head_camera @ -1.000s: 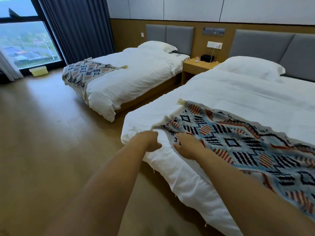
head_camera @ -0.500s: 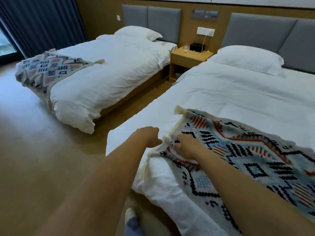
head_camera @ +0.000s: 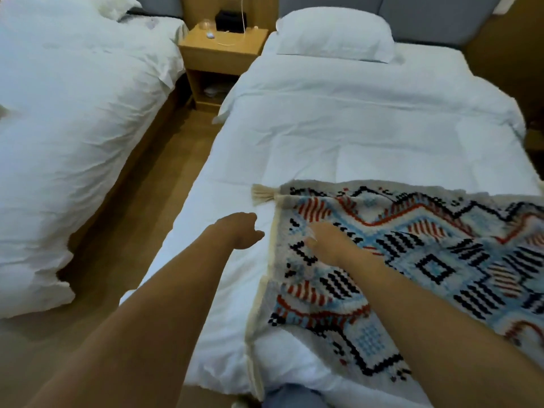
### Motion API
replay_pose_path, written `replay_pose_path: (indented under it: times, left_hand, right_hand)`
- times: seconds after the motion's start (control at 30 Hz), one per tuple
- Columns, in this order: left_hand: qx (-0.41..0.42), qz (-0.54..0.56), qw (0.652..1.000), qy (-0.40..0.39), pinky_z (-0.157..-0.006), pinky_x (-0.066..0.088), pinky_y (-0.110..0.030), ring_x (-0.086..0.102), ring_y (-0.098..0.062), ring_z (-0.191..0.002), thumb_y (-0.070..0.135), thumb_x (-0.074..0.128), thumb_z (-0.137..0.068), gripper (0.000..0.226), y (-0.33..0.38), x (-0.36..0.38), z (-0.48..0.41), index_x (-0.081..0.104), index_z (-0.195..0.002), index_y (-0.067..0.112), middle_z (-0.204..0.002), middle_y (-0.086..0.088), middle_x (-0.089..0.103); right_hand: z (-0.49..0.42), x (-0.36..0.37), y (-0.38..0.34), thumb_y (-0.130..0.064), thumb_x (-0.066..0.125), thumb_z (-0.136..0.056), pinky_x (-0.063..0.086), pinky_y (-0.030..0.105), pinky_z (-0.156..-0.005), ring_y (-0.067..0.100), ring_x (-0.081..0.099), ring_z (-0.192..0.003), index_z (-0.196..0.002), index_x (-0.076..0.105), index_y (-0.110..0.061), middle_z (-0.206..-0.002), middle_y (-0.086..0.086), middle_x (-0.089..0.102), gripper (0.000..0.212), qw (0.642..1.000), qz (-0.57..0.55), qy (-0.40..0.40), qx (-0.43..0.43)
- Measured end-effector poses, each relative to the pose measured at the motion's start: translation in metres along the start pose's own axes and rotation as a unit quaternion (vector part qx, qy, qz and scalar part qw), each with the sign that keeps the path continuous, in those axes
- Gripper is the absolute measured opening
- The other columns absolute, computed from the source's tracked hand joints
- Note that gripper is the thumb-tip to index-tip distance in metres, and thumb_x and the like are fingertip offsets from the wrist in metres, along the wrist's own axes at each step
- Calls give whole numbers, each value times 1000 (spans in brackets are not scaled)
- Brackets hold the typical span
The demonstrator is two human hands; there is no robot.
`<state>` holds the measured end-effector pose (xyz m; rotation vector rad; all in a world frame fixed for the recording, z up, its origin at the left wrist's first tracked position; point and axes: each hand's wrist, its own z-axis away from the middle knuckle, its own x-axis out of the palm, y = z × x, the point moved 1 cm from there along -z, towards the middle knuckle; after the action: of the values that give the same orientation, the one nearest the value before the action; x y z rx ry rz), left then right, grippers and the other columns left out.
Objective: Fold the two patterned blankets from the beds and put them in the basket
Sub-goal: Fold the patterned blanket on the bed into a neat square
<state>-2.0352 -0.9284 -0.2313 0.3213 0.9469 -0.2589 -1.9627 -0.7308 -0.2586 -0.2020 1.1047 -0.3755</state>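
A patterned blanket (head_camera: 435, 260) in blue, red, black and cream lies spread over the foot of the near bed (head_camera: 353, 128), a cream tassel (head_camera: 262, 195) at its far left corner. My right hand (head_camera: 329, 242) lies on the blanket close to its left edge, fingers curled into the fabric. My left hand (head_camera: 238, 231) hovers over the white duvet just left of that edge, fingers curled, apart from the blanket and holding nothing. The second blanket and the basket are out of view.
A second bed with a white duvet (head_camera: 73, 113) stands to the left across a narrow strip of wooden floor (head_camera: 141, 201). A wooden nightstand (head_camera: 220, 54) sits between the beds at the head end. A pillow (head_camera: 332, 33) lies at the near bed's head.
The view has swung right and down, so the other bed's blanket has left the frame. The blanket's hanging edge now lies up on the bed. My left hand has let go of it.
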Motion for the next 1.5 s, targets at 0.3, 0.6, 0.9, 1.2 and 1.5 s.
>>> replay_pose_path:
  times: [0.3,0.6,0.9,1.2,1.5]
  left_hand:
    - [21,-45,998,37,-96,38,-39,48,-28,-120,10,40,-93,43,-13,-9,-163,33,-136,15,-136,-8,47]
    - [34,-50,997,53,-87,39,-37,43,-29,-118,17,51,-89,53,-32,39,-324,29,-138,19,-136,-8,39]
    - [-46,180,970,158,-77,45,-34,59,-32,-100,26,36,-93,29,-69,7,-421,57,-104,9,-109,-13,63]
    - [-137,559,788,220,-55,52,-25,64,-28,-102,14,37,-94,36,-105,-135,-553,50,-125,0,-121,-16,60]
    - [37,261,943,203,-117,6,-31,6,-25,-144,17,47,-89,73,-65,-22,-555,3,-145,0,-156,-17,6]
  right_hand:
    - [-165,-20,28,-29,37,-97,35,31,-80,29,46,-113,-125,46,-9,-131,13,45,36,999,-7,39,4]
    - [-315,16,58,-26,49,-91,43,33,-77,30,49,-105,-126,43,-9,-135,13,34,40,996,-11,57,62]
    - [-393,-2,61,-6,43,-91,31,30,-57,23,44,-75,-92,42,-10,-94,12,54,4,994,80,11,75]
    - [-537,-112,21,0,36,-92,16,32,-53,20,36,-76,-84,32,-13,-83,6,39,16,947,-59,315,16]
    - [-575,17,56,-25,26,-98,9,38,-118,26,2,-145,-148,-3,-9,-158,7,-4,60,984,27,176,29]
